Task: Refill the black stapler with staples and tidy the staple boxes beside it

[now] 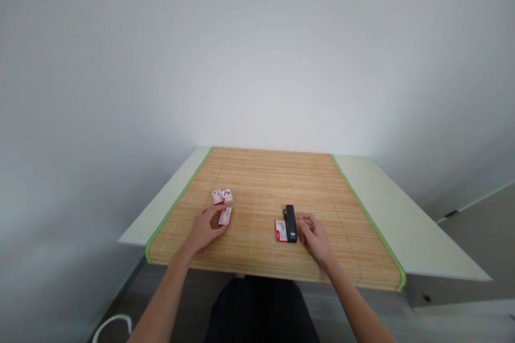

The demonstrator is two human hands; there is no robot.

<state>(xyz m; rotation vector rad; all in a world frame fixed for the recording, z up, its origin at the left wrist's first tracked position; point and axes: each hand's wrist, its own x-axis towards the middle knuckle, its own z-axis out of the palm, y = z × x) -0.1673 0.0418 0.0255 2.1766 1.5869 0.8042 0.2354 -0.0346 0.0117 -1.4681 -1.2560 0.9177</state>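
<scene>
**Both hands rest on a bamboo mat, one at a small box, one at a black stapler**

The left hand [205, 230] lies palm down and open on the bamboo mat [261, 182]. Its fingertips reach a small red-and-white cardboard box [225, 216] just beyond them, and nothing is gripped. Further out from this hand, two more little boxes [222, 196] of the same kind sit side by side, touching each other.

The right hand [316, 236] rests on its edge with its fingers loosely curled and closed on nothing. Their tips are just beside the long side of a black stapler [290, 223]; whether they touch it I cannot tell. The stapler is a slim, matte, oblong bar lying flat and pointing away from the person. On its far side from the right hand, a flat red-and-white packet [281, 230] lies against it, between the two hands.

The mat is made of fine, straw-coloured slats with a narrow green edging [177, 203] on each side. It covers the middle of a smooth, pale tabletop [402, 214].
</scene>
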